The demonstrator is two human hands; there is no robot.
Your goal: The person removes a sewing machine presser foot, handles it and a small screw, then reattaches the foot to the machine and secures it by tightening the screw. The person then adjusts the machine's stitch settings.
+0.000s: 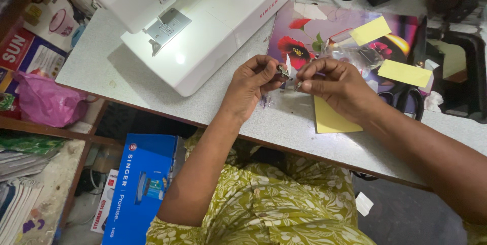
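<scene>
Both hands are meeting above the desk (101, 67), just over its near edge. The left hand (252, 83) is curling nearly closed, thumb and forefinger pinching a small metal part (282, 71) that looks like a sewing-machine bobbin case; its exact form is too small to tell. The right hand (332, 81) is also curling in, fingertips pressing together on something tiny and pale at the part's right side; what it is gripping cannot be made out. The two hands are sitting almost touching, the metal part lying between them. Directly beneath them a flowered purple mat (304, 27) is lying on the desk, with yellow paper slips (404, 73) resting on it toward the right edge and a larger yellow sheet (331, 118) poking out under the right wrist near the front edge. A clear plastic bag (355, 55) is crumpling just behind the right hand. Black-handled scissors (408, 100) are lying right of that wrist. A white sewing machine (213, 27) is standing at the far left of the desk, well apart from the hands. Below the desk's front edge a blue carton (139, 184) is standing on the floor, and a pink bag (45, 100) is sitting on a shelf past the left corner.
</scene>
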